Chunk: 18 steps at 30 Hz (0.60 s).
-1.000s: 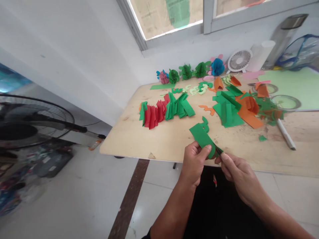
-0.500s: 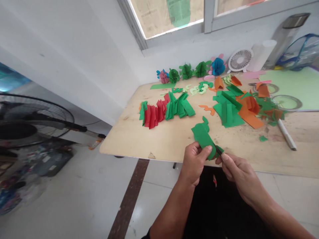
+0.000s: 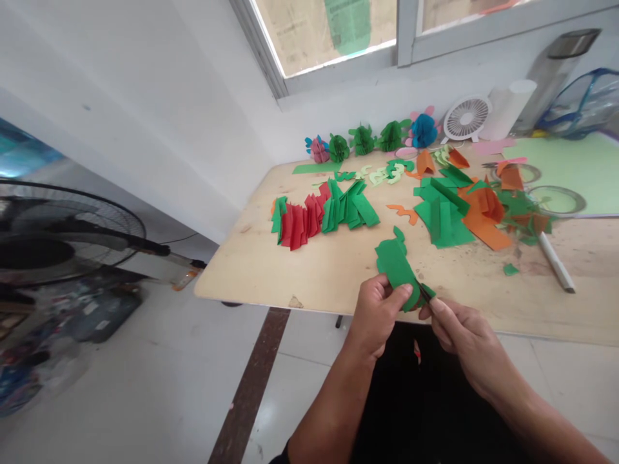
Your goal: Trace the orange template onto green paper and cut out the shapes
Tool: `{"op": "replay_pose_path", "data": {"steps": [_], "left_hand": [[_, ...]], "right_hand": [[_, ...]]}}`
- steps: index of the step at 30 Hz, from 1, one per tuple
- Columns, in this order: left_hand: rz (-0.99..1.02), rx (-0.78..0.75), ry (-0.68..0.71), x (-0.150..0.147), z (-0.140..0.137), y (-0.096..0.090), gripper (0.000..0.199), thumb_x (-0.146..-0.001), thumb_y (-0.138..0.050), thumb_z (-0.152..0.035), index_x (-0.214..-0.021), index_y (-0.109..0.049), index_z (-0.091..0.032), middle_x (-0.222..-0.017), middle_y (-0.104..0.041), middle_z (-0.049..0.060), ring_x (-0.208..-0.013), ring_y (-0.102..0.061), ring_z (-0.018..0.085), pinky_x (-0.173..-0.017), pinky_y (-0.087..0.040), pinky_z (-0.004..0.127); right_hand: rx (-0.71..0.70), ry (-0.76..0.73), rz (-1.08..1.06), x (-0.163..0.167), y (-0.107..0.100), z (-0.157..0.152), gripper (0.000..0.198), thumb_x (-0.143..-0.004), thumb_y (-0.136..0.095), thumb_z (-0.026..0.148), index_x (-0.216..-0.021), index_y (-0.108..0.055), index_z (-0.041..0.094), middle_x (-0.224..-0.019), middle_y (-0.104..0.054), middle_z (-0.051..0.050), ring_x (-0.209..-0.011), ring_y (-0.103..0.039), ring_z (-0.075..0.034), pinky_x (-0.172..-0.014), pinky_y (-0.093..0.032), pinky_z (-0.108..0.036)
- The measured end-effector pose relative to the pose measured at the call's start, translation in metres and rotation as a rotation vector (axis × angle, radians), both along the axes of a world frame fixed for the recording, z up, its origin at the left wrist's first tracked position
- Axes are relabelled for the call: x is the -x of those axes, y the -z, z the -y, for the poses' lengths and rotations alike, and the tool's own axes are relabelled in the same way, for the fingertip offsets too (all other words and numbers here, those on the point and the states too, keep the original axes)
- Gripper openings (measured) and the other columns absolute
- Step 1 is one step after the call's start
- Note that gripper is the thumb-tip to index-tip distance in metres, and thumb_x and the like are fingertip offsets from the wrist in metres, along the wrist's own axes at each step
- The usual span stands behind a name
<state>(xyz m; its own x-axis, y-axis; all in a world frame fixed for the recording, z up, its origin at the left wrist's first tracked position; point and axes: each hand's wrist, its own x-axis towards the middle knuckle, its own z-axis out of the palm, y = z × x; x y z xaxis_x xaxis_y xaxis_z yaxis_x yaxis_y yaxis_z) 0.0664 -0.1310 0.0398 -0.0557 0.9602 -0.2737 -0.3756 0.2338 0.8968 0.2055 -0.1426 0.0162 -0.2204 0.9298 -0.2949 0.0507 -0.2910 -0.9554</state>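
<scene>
Scissors [image 3: 426,294] at the edge of green paper [image 3: 395,263], above the counter [image 3: 246,267]

Matt, plain and vivid, the green paper slants away from the left grip, its far end squarish with an uneven left outline, its near end rounded beside the thumb. A small pointed flap of the same green sticks out past the dark blades, toward the right grip. Just beyond the paper's far end shows a curled green shape [image 3: 399,234]; whether the two touch, I cannot tell.

The left hand [image 3: 376,312] pinches the paper firmly, thumb on top, fingers beneath. The right hand [image 3: 461,328] has its fingers closed round the scissors, hiding the handles; how wide the blades stand is too small to tell.

Both grips sit over the counter's near edge, forearms reaching in from the person's side. Left of the left grip, bare pale wood runs to the rounded corner. Ahead and leftward, well apart, stand folded red strips [image 3: 297,225] and folded green strips [image 3: 351,209]. Straight ahead lies an orange cut-out [image 3: 405,214]. Ahead and rightward, green sheets [image 3: 441,216] overlap orange sheets [image 3: 488,216]. Right of the right grip, past more bare wood, come a green scrap [image 3: 510,269] and a white marker [image 3: 556,261].
</scene>
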Motion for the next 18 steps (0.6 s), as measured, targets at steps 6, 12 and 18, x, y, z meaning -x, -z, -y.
{"op": "replay_pose_path", "data": {"steps": [6, 12, 18], "left_hand": [[0.029, 0.022, -0.010, -0.0013, 0.0004, -0.0024, 0.022, -0.065, -0.073, -0.032, -0.073, -0.067, -0.013, -0.065, -0.062, 0.002, -0.059, -0.052, 0.012, -0.063, -0.045, 0.026], [0.049, 0.025, -0.049, -0.0040, -0.0005, -0.0030, 0.023, -0.065, -0.073, -0.033, -0.075, -0.068, -0.013, -0.062, -0.062, 0.002, -0.056, -0.051, 0.011, -0.065, -0.047, 0.028], [0.001, 0.004, 0.005, -0.0007, -0.0030, -0.0030, 0.023, -0.066, -0.072, -0.035, -0.071, -0.069, -0.013, -0.061, -0.061, 0.002, -0.058, -0.051, 0.012, -0.063, -0.045, 0.027]], "right_hand": [[0.010, 0.022, 0.019, 0.0000, 0.0026, 0.0002, 0.049, -0.083, -0.051, 0.065, -0.068, -0.057, 0.018, -0.046, -0.028, 0.008, -0.044, -0.022, -0.009, -0.042, -0.019, -0.025], [-0.001, 0.018, 0.026, 0.0008, 0.0028, -0.0010, 0.050, -0.084, -0.050, 0.066, -0.068, -0.056, 0.019, -0.047, -0.028, 0.008, -0.044, -0.023, -0.010, -0.042, -0.019, -0.025], [-0.018, 0.014, 0.036, -0.0010, 0.0020, -0.0037, 0.050, -0.083, -0.050, 0.065, -0.067, -0.058, 0.018, -0.046, -0.029, 0.007, -0.043, -0.024, -0.010, -0.041, -0.021, -0.025]]}}
